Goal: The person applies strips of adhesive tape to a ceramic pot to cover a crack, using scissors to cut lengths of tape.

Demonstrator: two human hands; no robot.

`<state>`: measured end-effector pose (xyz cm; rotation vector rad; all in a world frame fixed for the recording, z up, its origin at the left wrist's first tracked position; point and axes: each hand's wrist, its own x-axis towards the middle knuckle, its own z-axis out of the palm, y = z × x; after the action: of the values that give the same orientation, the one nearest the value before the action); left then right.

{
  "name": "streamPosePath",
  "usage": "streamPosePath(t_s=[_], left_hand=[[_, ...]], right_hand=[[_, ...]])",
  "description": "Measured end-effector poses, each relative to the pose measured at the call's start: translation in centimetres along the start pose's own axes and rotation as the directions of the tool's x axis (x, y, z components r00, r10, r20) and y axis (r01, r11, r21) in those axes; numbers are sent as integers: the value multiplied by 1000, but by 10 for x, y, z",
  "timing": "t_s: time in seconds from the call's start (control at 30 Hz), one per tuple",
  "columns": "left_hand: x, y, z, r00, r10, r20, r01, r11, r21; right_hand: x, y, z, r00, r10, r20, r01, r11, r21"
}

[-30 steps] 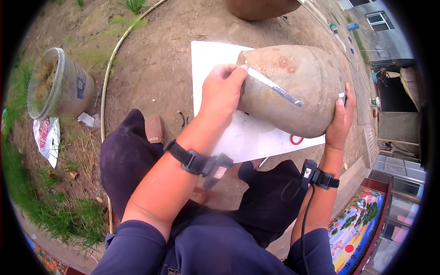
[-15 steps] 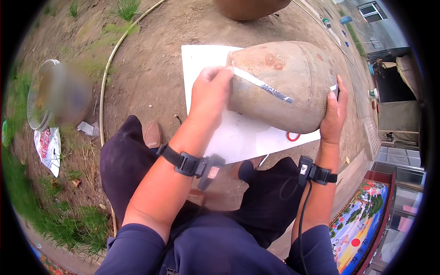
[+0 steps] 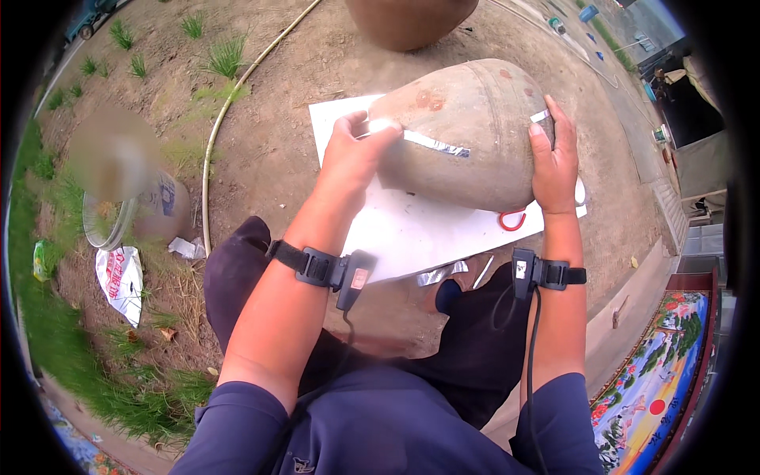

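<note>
A large grey-brown clay jar (image 3: pixel 451 111) with rusty spots lies on its side over a white board (image 3: pixel 388 229). My left hand (image 3: pixel 354 154) is closed in a pinch at the jar's left end, on a shiny silver tape strip (image 3: pixel 435 143) that runs along the jar's side. My right hand (image 3: pixel 556 162) grips the jar's right end, thumb and fingers against its wall. Just by those fingertips a short silver tape piece (image 3: pixel 540 116) shows on the jar. Red-handled scissors (image 3: pixel 512 221) lie on the board beneath my right hand, partly hidden by the jar.
A crinkled silver sheet (image 3: pixel 443 273) and a thin white stick (image 3: pixel 484 271) are near my foot. Another brown pot (image 3: pixel 412 20) stands beyond the board. A hose (image 3: pixel 212 150) crosses the dirt at left, beside a clear bucket (image 3: pixel 162 206) and a white bag (image 3: pixel 120 285).
The jar has turned slightly, and its short tape piece shows more fully above my right fingers. The strip at my left hand lies flatter across the view. The camera view has shifted.
</note>
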<state>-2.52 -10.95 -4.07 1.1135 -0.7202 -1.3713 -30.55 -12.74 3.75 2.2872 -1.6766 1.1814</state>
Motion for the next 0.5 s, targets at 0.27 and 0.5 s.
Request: streamPosePath(t_s=[0.27, 0.5], left_hand=[[-7, 6, 6, 1000, 11, 15, -12, 997, 73], [4, 13, -3, 995, 64, 81, -80, 974, 210]], right_hand=[[-1, -1, 3, 998, -12, -55, 12, 1000, 5], [-1, -1, 5, 998, 5, -68, -5, 1000, -8]])
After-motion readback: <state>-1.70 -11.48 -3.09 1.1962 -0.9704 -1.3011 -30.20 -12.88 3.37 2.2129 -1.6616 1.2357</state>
